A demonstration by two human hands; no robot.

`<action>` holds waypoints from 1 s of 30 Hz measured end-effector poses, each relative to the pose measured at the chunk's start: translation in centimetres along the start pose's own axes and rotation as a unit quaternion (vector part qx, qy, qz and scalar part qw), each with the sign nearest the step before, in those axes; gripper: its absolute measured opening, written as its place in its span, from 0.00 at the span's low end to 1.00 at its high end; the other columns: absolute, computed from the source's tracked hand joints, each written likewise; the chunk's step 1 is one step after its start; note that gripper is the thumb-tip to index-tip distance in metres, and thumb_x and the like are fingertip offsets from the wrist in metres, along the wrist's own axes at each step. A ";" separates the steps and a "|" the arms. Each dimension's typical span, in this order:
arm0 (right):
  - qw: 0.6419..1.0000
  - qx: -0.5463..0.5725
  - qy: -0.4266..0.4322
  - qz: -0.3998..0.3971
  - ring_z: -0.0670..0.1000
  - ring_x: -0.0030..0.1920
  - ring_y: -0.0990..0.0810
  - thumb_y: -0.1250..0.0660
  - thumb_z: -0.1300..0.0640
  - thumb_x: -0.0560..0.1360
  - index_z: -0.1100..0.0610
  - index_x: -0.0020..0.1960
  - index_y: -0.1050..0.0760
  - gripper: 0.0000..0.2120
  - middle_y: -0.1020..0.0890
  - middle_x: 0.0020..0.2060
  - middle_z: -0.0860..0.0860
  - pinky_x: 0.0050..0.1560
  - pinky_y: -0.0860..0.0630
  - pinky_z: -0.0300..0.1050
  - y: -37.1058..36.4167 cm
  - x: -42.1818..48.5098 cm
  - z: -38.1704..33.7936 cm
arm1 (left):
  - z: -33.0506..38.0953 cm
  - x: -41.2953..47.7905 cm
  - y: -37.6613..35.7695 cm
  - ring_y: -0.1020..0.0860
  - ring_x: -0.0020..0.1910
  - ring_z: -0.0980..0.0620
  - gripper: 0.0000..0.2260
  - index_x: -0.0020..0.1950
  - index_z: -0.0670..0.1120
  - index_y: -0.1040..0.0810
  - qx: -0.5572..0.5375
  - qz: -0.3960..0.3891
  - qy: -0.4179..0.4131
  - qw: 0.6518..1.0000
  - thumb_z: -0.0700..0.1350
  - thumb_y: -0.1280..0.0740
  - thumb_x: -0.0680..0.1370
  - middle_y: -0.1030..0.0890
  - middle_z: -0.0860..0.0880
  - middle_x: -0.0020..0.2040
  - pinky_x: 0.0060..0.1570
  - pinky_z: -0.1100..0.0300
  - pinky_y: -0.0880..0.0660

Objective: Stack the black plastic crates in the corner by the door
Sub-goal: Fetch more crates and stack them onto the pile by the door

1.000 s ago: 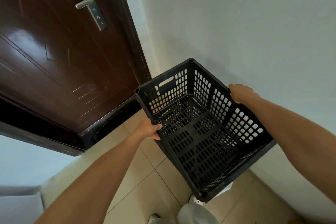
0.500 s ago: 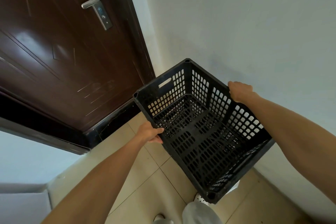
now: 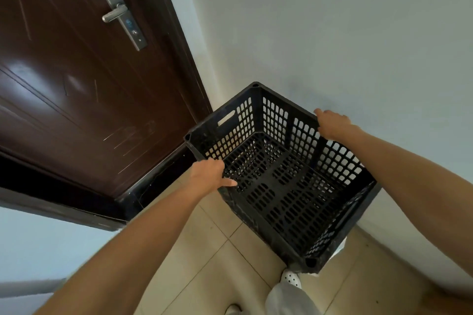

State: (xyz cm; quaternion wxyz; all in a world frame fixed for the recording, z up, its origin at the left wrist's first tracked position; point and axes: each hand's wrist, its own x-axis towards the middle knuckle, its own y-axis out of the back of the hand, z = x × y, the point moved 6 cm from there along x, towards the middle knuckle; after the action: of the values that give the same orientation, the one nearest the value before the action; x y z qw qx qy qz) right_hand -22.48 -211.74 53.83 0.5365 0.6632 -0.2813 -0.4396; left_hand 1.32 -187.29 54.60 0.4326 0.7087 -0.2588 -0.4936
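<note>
A black perforated plastic crate (image 3: 279,186) hangs above the tiled floor, tilted, its far corner toward the corner between door and wall. My left hand (image 3: 208,174) grips its near-left rim, thumb inside the crate. My right hand (image 3: 331,123) grips the far-right rim next to the wall. The crate is empty. No other crate shows.
A dark brown door (image 3: 76,79) with a metal lever handle (image 3: 115,14) fills the left. A pale wall (image 3: 332,33) runs along the right. Beige floor tiles (image 3: 204,250) lie below. My feet in white perforated shoes (image 3: 290,277) stand under the crate's near corner.
The view has shifted a little, so the door handle sits further right and lower. The crate has edged slightly toward the corner; both hands keep their grip.
</note>
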 end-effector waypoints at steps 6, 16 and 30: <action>0.995 0.063 0.076 -0.017 0.60 0.69 0.32 0.44 0.47 0.81 0.54 0.75 0.41 0.25 0.33 0.71 0.56 0.66 0.31 0.58 -2.0 -11.1 -5.8 | 2.4 0.3 -1.7 0.25 0.55 0.47 0.20 0.51 0.49 0.25 0.061 0.103 -0.241 0.963 0.63 0.44 0.79 0.22 0.50 0.51 0.58 0.49 0.29; 0.987 0.107 0.035 -0.113 0.60 0.58 0.22 0.42 0.49 0.81 0.49 0.75 0.42 0.23 0.22 0.60 0.56 0.52 0.24 0.55 -12.3 -24.1 -13.8 | 1.4 0.2 -5.4 0.28 0.63 0.48 0.45 0.60 0.53 0.28 0.067 0.105 -0.354 0.927 0.75 0.72 0.67 0.23 0.53 0.59 0.65 0.49 0.39; 0.993 0.094 -0.029 -0.070 0.60 0.57 0.21 0.41 0.54 0.82 0.49 0.74 0.37 0.21 0.21 0.59 0.55 0.52 0.25 0.55 -12.0 -25.0 -12.4 | 3.2 -1.7 -5.0 0.21 0.55 0.44 0.41 0.61 0.46 0.23 0.077 0.199 -0.347 0.913 0.70 0.63 0.72 0.17 0.49 0.55 0.56 0.47 0.31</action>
State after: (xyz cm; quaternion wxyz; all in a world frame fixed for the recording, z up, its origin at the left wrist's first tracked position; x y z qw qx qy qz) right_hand -24.06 -181.67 49.81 0.4308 0.7159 -0.2896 -0.4669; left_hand -2.54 -184.63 50.57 0.3488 0.4577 -0.5653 -0.5910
